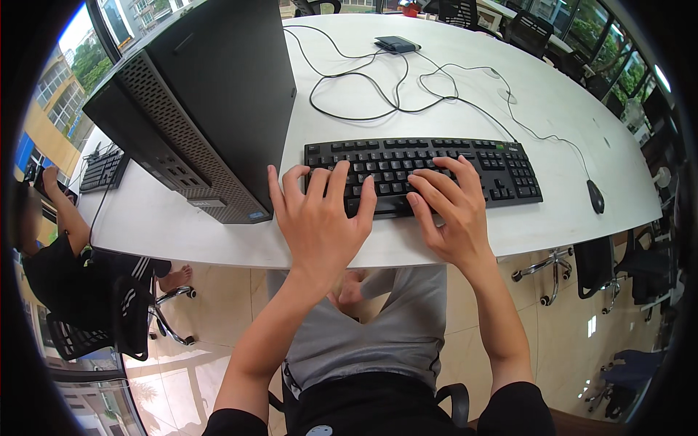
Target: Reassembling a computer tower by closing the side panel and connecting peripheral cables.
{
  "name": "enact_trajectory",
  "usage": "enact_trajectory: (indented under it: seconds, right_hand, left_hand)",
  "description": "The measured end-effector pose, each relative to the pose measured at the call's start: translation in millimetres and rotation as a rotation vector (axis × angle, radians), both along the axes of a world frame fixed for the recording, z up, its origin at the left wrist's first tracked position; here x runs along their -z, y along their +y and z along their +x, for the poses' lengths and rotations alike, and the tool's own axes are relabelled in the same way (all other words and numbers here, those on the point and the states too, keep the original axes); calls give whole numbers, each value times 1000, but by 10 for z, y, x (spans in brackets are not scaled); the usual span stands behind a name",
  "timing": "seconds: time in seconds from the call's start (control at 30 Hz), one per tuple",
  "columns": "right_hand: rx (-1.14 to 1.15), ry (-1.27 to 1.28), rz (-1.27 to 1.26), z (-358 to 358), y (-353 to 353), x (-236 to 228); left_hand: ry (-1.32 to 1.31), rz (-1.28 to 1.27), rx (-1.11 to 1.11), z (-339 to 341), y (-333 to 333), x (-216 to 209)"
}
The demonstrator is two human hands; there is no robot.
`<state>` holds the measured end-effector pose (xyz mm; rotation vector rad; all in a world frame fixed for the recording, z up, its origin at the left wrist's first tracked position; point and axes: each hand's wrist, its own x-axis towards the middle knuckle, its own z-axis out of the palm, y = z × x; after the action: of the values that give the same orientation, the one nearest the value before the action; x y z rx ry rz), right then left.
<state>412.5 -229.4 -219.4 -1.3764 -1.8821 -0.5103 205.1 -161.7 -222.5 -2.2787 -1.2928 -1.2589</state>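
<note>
left hand (320,221) and right hand (456,216) partly hide the black keyboard (388,175).

the keyboard (392,167) looks like matt plastic, the table (560,218) smooth, the floor tiles (567,345) glossy, the trousers (363,343) cloth.

Keyboard (390,167): black, full-size, oblong, number pad (525,174) at right end, pale markings. Lies flat, face up, on white desk (625,174), near front edge; long side runs left to right. Partly hidden.
</note>
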Motion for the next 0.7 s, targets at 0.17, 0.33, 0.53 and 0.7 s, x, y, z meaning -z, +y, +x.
enact_trajectory:
  seconds: [0.17, 0.33, 0.53, 0.7]
  right_hand:
    - [-33, -5, -44, -119, 95, -93]
    - [-67, -12, -102, -205, 257, -58]
    - [-32, -26, -120, -204, 281, -63]
    - [-96, 33, -8, -168, 158, -47]
  left_hand:
    - [33, 14, 0, -12, 2, 10]
    - [-61, 3, 47, -10, -8, 12]
    - [-58, 44, 215, -11, 33, 34]
    - [-11, -18, 218, -10, 27, 37]
